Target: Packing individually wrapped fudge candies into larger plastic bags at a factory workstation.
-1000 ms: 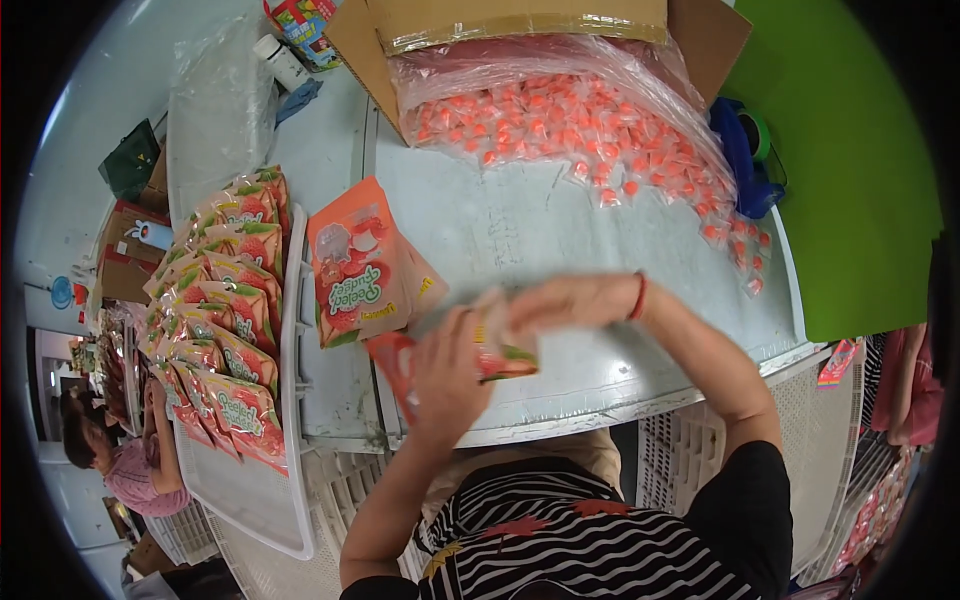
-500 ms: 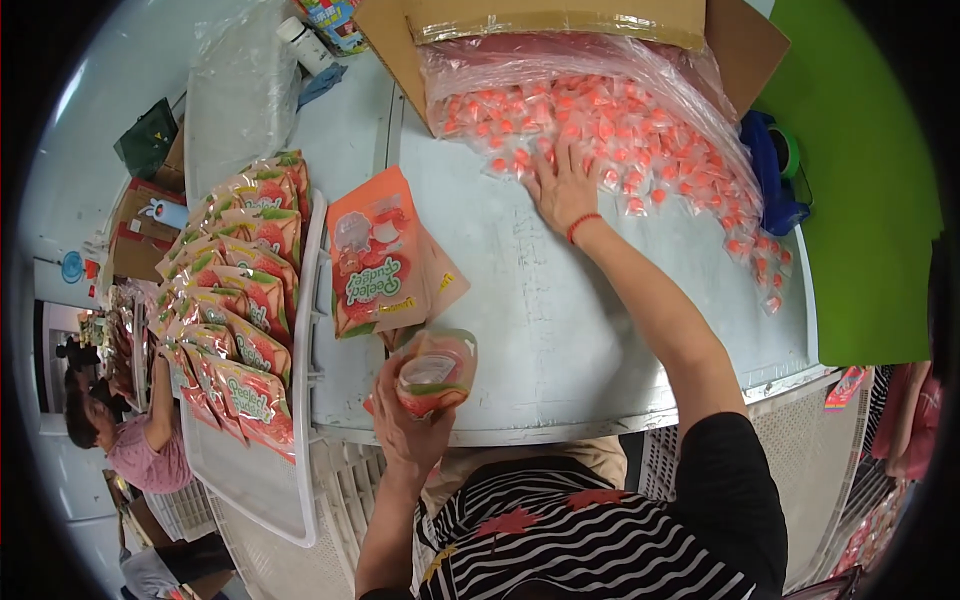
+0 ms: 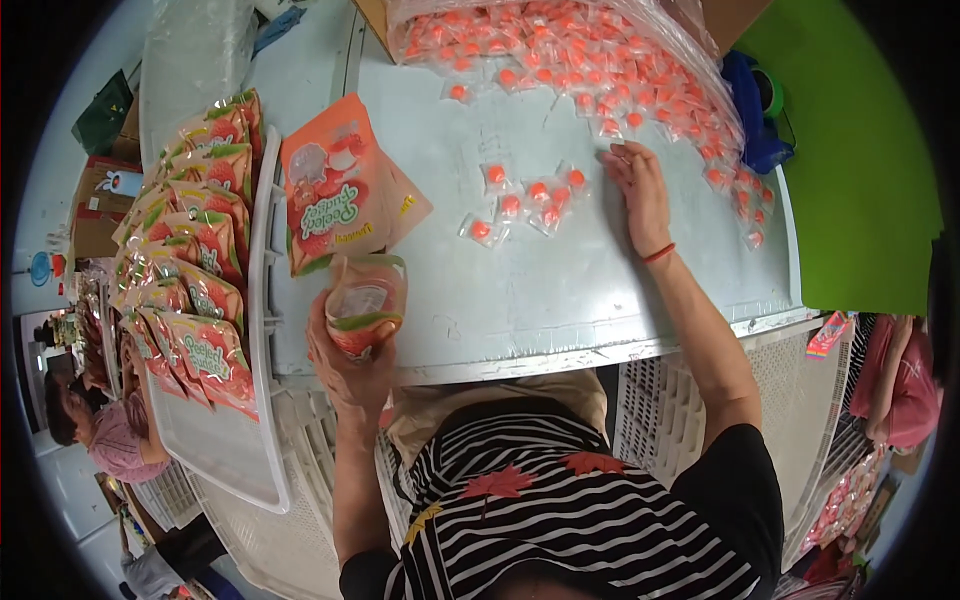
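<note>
My left hand point(image 3: 345, 375) grips an open candy pouch point(image 3: 368, 325) at the table's near edge, its mouth facing up. My right hand point(image 3: 643, 195) hovers at or rests on the table, I cannot tell which; its fingers are loosely stretched and nothing shows in them. To its left lies a small loose group of wrapped red candies point(image 3: 540, 190), apart from the big heap of wrapped candies point(image 3: 610, 70) at the back. Flat printed pouches point(image 3: 340, 190) lie stacked just beyond my left hand.
A white tray point(image 3: 268, 340) on the left holds rows of standing pouches point(image 3: 205, 230). The heap spills from a plastic-lined cardboard box point(image 3: 735, 22). A blue tape dispenser point(image 3: 748, 115) stands at the table's right edge. Other people sit at far left and far right.
My right hand has drawn back from the heap and moved right, and several candies now lie separated on the table. The left hand still holds the pouch. The whole view has shifted.
</note>
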Tool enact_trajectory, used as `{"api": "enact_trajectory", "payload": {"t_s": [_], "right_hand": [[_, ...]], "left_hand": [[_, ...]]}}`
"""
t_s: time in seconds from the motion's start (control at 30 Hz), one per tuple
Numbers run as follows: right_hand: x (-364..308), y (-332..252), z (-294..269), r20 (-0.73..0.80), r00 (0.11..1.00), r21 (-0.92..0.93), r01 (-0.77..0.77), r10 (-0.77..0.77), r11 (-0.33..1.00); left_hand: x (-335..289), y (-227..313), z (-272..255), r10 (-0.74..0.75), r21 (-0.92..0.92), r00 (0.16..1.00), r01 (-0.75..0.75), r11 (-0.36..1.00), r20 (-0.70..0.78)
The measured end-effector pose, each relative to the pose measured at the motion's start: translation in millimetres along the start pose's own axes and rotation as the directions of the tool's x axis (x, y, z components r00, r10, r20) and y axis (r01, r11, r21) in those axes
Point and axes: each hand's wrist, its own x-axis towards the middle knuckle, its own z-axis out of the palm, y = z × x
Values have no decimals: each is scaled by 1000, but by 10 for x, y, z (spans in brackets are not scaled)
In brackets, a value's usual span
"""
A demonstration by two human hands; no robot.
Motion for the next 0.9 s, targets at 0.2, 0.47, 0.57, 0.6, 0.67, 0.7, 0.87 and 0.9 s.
{"api": "enact_trajectory", "payload": {"t_s": [0.2, 0.47, 0.57, 0.6, 0.67, 0.7, 0.87, 0.9], "right_hand": [[-150, 35, -24, 27, 998, -130, 58, -55, 990], [-119, 87, 75, 582, 749, -681, 662, -318, 314], [-46, 118, -156, 507, 790, -797, 582, -344, 163], [-20, 101, -260, 483, 813, -840, 535, -326, 92], [-13, 81, -390, 380, 869, -913, 407, -318, 22], [-64, 8, -288, 384, 867, -910, 413, -319, 26], [-288, -141, 532, 550, 797, -760, 602, -251, 246], [-280, -89, 679, 571, 786, -745, 617, -235, 255]], "left_hand": [[-142, -150, -125, -110, 11, 993, 111, 994, -34], [-130, -142, -185, -54, 10, 997, 54, 998, -48], [-174, -161, -217, -137, -11, 990, 136, 991, -38], [-202, -192, -219, -105, 15, 993, 106, 994, -49], [-190, -203, -218, -70, 41, 996, 72, 997, -62], [-173, -200, -214, -40, 44, 994, 44, 998, -97], [-82, -112, -146, -63, -65, 997, 60, 996, -48], [-62, -94, -131, -52, -56, 998, 50, 997, -35]]}}
